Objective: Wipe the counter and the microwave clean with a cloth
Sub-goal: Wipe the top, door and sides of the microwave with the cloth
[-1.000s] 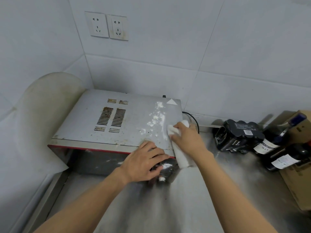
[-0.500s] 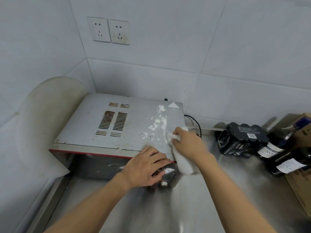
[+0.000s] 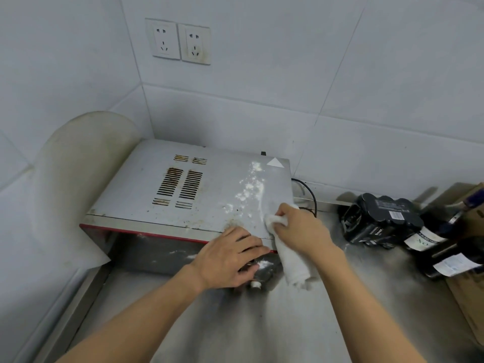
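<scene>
Right hand (image 3: 301,229) is on the job, fingers curled tight round the white cloth (image 3: 290,260). The bunched end is pressed to the top of the microwave (image 3: 183,195) close to its front right corner, and the loose tail hangs down past that corner to the steel counter (image 3: 288,326). Over the last second the hand has drawn the cloth a little nearer the front edge; it sat slightly further back on the lid before.

The white powder (image 3: 251,187) looks much as it did, scattered in a strip from the back right corner down toward the cloth, with a faint smear beside the hand.

Left hand (image 3: 230,258) hasn't budged. It lies flat with fingers straight and spread, gripping nothing, pressing on the front right edge of the microwave and draped over the red trim. A small white knob (image 3: 255,284) peeps out below it.

The microwave sits in the corner of the counter where it was, vents up top, and a black cable (image 3: 310,192) runs off behind its right side.

To the right on the counter there's a dark shrink-wrapped pack of cans (image 3: 379,221), then dark bottles (image 3: 424,239) lying by a cardboard box (image 3: 468,305). Two sockets (image 3: 180,41) are up on the tiled wall (image 3: 340,74).
</scene>
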The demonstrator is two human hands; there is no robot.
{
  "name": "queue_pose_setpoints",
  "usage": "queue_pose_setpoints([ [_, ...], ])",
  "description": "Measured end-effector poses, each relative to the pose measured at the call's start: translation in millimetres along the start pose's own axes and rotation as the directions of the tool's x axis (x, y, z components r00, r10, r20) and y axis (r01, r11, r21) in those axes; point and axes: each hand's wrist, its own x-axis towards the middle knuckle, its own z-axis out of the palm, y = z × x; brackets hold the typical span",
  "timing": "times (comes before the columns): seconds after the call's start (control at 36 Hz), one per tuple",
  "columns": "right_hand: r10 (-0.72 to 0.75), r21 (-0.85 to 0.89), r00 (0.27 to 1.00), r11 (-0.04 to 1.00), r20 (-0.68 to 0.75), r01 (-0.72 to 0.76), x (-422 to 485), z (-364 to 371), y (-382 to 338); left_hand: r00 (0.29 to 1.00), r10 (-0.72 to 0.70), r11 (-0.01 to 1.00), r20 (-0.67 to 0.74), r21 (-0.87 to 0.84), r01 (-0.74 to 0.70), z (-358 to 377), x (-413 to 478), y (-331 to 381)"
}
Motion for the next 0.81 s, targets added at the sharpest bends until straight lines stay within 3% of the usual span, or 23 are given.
queue_pose_setpoints([
  [0.14,0.078,0.037,0.99,0.997,-0.12,-0.074,33,-7,-3,1.0,-0.005,1.0,0.02,-0.011,0.005,-3,1,0],
  [0.31,0.066,0.064,0.997,0.996,-0.047,-0.063,36,-11,-1,0.999,-0.01,1.0,0.032,-0.014,0.011,-5,2,3],
  [0.44,-0.02,-0.063,0.991,0.998,0.129,0.028,15,-7,5,1.0,0.01,1.0,0.015,-0.001,-0.01,-3,2,1],
  [0.53,-0.015,-0.015,0.995,1.0,0.103,0.017,19,-10,4,1.0,0.014,1.0,0.012,0.004,-0.014,-1,2,1],
  [0.67,0.057,0.073,0.996,0.996,-0.068,-0.052,30,-13,-1,1.0,0.011,1.0,0.003,-0.01,-0.011,-4,3,2],
  [0.81,0.005,0.031,1.0,1.0,0.027,-0.006,18,-10,3,1.0,0.014,1.0,0.008,-0.008,-0.014,-4,2,2],
])
